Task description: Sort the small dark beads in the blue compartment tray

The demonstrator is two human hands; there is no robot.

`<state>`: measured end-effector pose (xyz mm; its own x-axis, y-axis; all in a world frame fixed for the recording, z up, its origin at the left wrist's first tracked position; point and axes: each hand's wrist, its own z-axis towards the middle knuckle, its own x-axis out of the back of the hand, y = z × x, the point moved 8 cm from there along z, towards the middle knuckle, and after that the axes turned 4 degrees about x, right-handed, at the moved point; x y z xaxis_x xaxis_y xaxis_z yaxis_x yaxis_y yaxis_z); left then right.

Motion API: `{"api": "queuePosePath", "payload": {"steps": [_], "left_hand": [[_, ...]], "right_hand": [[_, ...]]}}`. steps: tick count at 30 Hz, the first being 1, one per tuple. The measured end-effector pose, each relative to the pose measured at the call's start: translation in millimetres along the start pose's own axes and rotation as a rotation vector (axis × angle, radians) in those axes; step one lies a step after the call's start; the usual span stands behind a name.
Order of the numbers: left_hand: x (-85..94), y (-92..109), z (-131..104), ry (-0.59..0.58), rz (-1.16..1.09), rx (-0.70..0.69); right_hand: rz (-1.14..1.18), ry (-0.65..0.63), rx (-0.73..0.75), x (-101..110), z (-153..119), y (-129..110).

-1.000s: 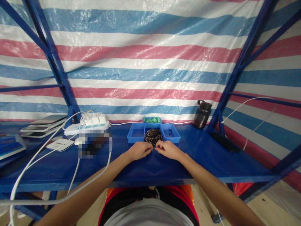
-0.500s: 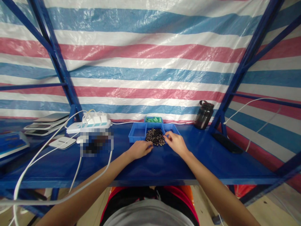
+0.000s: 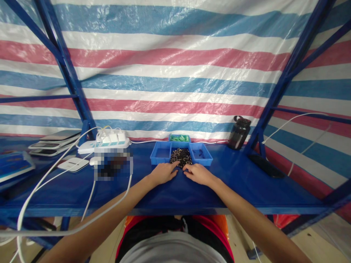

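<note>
A heap of small dark and brassy parts [image 3: 181, 156] lies in the middle, between a left blue bin [image 3: 161, 153] and a right blue bin [image 3: 201, 154]. The right bin holds a few small dark pieces; the left one shows a bare floor. Behind the heap, a small blue box holds green pieces [image 3: 179, 138]. My left hand [image 3: 164, 173] touches the near left edge of the heap, thumb and index finger apart. My right hand [image 3: 197, 174] is at its near right edge, fingers bent; whether it pinches a part is too small to tell.
At the left are a power strip [image 3: 109, 144] with white plugs, looping white cables, a white square device [image 3: 73, 164], stacked scales [image 3: 55, 142] and a blurred patch. A dark bottle [image 3: 239, 132] and a black flat object [image 3: 265, 166] are at the right.
My right hand has moved from the right bin left and down to the heap's near edge, uncovering that bin. My left hand's index finger now reaches onto the parts.
</note>
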<state>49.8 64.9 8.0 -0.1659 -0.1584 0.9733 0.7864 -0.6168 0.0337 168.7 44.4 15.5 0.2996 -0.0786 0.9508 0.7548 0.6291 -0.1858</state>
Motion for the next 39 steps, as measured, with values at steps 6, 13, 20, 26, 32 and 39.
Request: {"api": "queuePosePath", "payload": {"steps": [6, 13, 20, 26, 32, 39], "left_hand": [[-9.8, 0.1, 5.3, -0.033, 0.03, 0.01], [-12.8, -4.0, 11.2, -0.033, -0.005, 0.061], [-12.2, -5.8, 12.6, -0.031, -0.009, 0.084], [-10.8, -2.6, 14.9, -0.011, 0.011, 0.066], [-10.7, -3.8, 15.5, -0.043, -0.016, 0.079], [-8.2, -1.8, 15.5, -0.021, -0.063, 0.056]], "right_hand": [[0.013, -0.02, -0.014, -3.3, 0.7, 2.4], [0.006, -0.007, -0.008, -3.3, 0.8, 0.6], [0.027, -0.01, -0.016, -5.3, 1.0, 2.7], [0.034, -0.017, -0.025, -3.8, 1.5, 2.0], [0.022, -0.016, -0.029, -2.9, 1.3, 1.9], [0.025, -0.016, -0.026, -3.8, 1.8, 2.7]]}}
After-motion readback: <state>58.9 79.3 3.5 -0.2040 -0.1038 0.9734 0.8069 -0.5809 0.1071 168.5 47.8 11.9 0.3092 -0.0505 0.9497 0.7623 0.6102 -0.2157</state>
